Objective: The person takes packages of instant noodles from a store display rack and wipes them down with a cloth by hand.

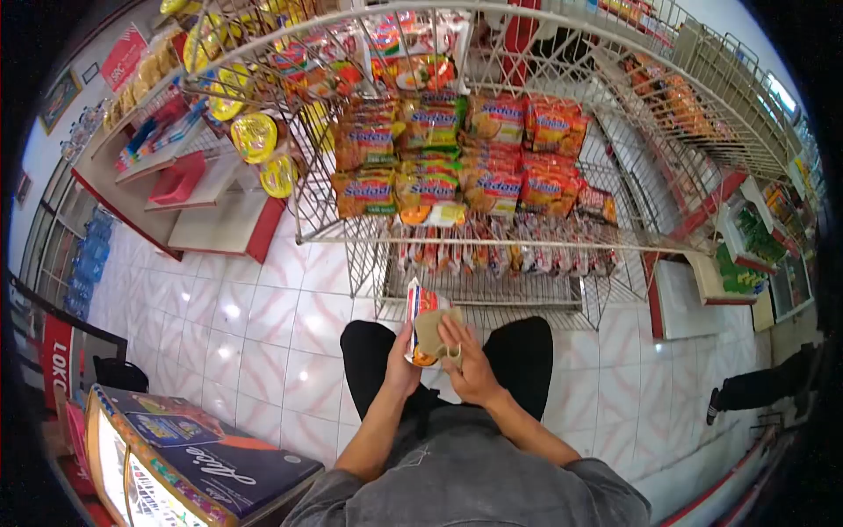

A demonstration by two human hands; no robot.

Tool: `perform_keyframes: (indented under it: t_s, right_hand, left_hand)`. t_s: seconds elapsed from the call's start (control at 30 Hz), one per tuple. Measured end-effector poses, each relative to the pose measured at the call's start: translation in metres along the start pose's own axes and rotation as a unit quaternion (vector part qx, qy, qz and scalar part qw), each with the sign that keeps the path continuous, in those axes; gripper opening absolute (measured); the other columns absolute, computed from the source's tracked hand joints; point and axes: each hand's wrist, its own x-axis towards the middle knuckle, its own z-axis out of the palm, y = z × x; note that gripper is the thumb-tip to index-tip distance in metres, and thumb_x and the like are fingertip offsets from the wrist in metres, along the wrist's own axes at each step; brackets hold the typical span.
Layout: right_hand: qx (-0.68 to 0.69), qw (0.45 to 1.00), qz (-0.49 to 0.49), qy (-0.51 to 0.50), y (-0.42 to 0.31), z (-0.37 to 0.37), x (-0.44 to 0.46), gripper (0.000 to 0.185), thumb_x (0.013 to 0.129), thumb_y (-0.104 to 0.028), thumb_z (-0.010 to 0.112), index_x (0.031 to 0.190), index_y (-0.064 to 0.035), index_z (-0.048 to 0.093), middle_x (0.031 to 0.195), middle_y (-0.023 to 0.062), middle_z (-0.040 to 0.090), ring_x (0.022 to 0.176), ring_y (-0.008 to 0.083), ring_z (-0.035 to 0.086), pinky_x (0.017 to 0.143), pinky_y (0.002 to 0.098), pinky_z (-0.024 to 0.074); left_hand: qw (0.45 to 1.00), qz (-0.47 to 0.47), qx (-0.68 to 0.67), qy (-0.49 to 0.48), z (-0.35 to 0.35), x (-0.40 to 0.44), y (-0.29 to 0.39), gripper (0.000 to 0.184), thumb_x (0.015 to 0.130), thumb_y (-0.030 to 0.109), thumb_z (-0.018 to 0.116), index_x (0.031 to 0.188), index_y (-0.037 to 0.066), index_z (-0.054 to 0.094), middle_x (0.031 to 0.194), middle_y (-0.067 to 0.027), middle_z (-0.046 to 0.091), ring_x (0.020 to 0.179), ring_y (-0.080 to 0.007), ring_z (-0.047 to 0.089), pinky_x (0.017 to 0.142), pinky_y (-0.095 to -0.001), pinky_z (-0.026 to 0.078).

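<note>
Above my lap, my left hand (pixel 401 362) grips an instant noodle packet (pixel 421 301) by its left side; the packet is tilted upright, red, white and blue. My right hand (pixel 471 367) has its fingers bent over a tan cloth (pixel 428 334), which lies against the face of the packet and covers much of it. Just ahead of both hands stands a wire rack (pixel 492 239). On its middle level lie several stacks of noodle packets (pixel 430 123) in two rows, and a lower level holds more packets (pixel 509 250) standing on edge.
Yellow-lidded cups (pixel 254 138) hang along the rack's left side. White shelves with red edges (pixel 219 224) stand at left, and another wire rack (pixel 694 114) at right. A dark blue freezer top (pixel 202 452) is near my left. Another person's leg (pixel 755 386) shows at right.
</note>
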Motion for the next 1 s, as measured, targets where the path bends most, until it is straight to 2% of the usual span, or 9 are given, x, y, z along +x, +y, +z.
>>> perform_keyframes:
  t_s: [0.17, 0.23, 0.4, 0.6, 0.7, 0.73, 0.83, 0.93, 1.0]
  right_hand:
    - [0.028, 0.995, 0.062, 0.069, 0.011, -0.002, -0.001, 0.053, 0.09, -0.014, 0.048, 0.141, -0.0068, 0.034, 0.146, 0.0201, 0.027, 0.137, 0.0346, 0.024, 0.11, 0.0477, 0.0161]
    - [0.079, 0.989, 0.091, 0.09, 0.014, -0.005, 0.001, 0.047, 0.092, -0.014, 0.046, 0.137, -0.0031, 0.038, 0.142, 0.0208, 0.035, 0.133, 0.0345, 0.031, 0.109, 0.0415, 0.0229]
    - [0.097, 0.99, 0.052, 0.087, 0.011, -0.016, 0.004, 0.035, 0.094, -0.016, 0.045, 0.123, 0.0036, 0.049, 0.125, 0.0194, 0.051, 0.118, 0.0321, 0.049, 0.101, 0.0359, 0.0347]
    - [0.071, 0.991, 0.051, 0.097, 0.022, -0.014, 0.003, 0.028, 0.094, -0.016, 0.045, 0.114, 0.0022, 0.055, 0.112, 0.0182, 0.058, 0.103, 0.0301, 0.056, 0.09, 0.0365, 0.0418]
    - [0.158, 0.973, 0.161, 0.052, 0.03, -0.018, -0.002, 0.027, 0.094, -0.019, 0.046, 0.107, 0.0021, 0.057, 0.1, 0.0183, 0.061, 0.097, 0.0358, 0.057, 0.085, 0.038, 0.0432]
    - [0.124, 0.98, 0.1, 0.115, 0.034, -0.013, -0.002, 0.028, 0.095, -0.021, 0.044, 0.104, 0.0028, 0.056, 0.09, 0.0167, 0.061, 0.086, 0.032, 0.059, 0.078, 0.0376, 0.045]
    - [0.182, 0.941, 0.278, 0.065, 0.039, -0.014, -0.008, 0.034, 0.097, -0.028, 0.043, 0.103, 0.0018, 0.057, 0.085, 0.0098, 0.061, 0.08, 0.0205, 0.058, 0.074, 0.0332, 0.0449]
    - [0.287, 0.863, 0.409, 0.082, 0.033, -0.011, -0.011, 0.04, 0.098, -0.036, 0.042, 0.106, -0.0004, 0.058, 0.089, 0.0043, 0.061, 0.079, 0.0104, 0.054, 0.071, 0.0275, 0.0442]
    - [0.393, 0.84, 0.348, 0.139, 0.043, 0.013, -0.017, 0.041, 0.098, -0.039, 0.043, 0.104, -0.0018, 0.059, 0.086, 0.0009, 0.06, 0.075, 0.008, 0.052, 0.067, 0.0253, 0.0436]
  left_hand:
    - [0.988, -0.02, 0.075, -0.133, -0.007, 0.0, 0.008, 0.06, 0.09, 0.028, 0.051, 0.14, 0.002, 0.029, 0.13, -0.0119, 0.049, 0.115, -0.0227, 0.053, 0.099, -0.0351, 0.041]
    - [0.982, -0.051, 0.062, -0.17, -0.005, -0.005, 0.01, 0.062, 0.089, 0.027, 0.053, 0.14, 0.002, 0.028, 0.13, -0.0124, 0.049, 0.116, -0.0233, 0.052, 0.099, -0.0355, 0.041]
    - [0.979, -0.107, 0.125, -0.121, 0.0, -0.01, 0.001, 0.052, 0.089, 0.018, 0.061, 0.133, 0.004, 0.038, 0.118, -0.007, 0.055, 0.105, -0.0135, 0.056, 0.089, -0.03, 0.046]
    - [0.98, -0.073, 0.162, -0.095, 0.009, -0.012, -0.004, 0.044, 0.086, 0.014, 0.061, 0.125, 0.001, 0.046, 0.109, -0.008, 0.06, 0.095, -0.0147, 0.06, 0.082, -0.0286, 0.049]
    - [0.98, -0.052, 0.175, -0.077, 0.008, -0.012, -0.003, 0.042, 0.083, 0.011, 0.06, 0.121, -0.002, 0.048, 0.106, -0.0097, 0.061, 0.092, -0.0162, 0.062, 0.081, -0.0289, 0.05]
    - [0.979, -0.053, 0.178, -0.084, 0.006, -0.012, -0.002, 0.044, 0.083, 0.011, 0.06, 0.122, -0.002, 0.047, 0.108, -0.0099, 0.06, 0.094, -0.0168, 0.061, 0.082, -0.0295, 0.049]
    - [0.969, -0.012, 0.226, -0.099, 0.005, -0.012, -0.007, 0.044, 0.082, 0.01, 0.061, 0.123, -0.001, 0.047, 0.108, -0.009, 0.06, 0.094, -0.0164, 0.06, 0.084, -0.0299, 0.048]
    - [0.95, 0.057, 0.293, -0.096, 0.012, -0.012, -0.016, 0.04, 0.083, 0.012, 0.062, 0.119, 0.001, 0.05, 0.102, -0.0074, 0.061, 0.089, -0.0154, 0.06, 0.081, -0.0295, 0.047]
    - [0.905, 0.13, 0.392, -0.095, 0.016, -0.01, -0.017, 0.039, 0.082, 0.013, 0.063, 0.117, 0.0, 0.05, 0.099, -0.0079, 0.061, 0.086, -0.0153, 0.059, 0.079, -0.0294, 0.047]
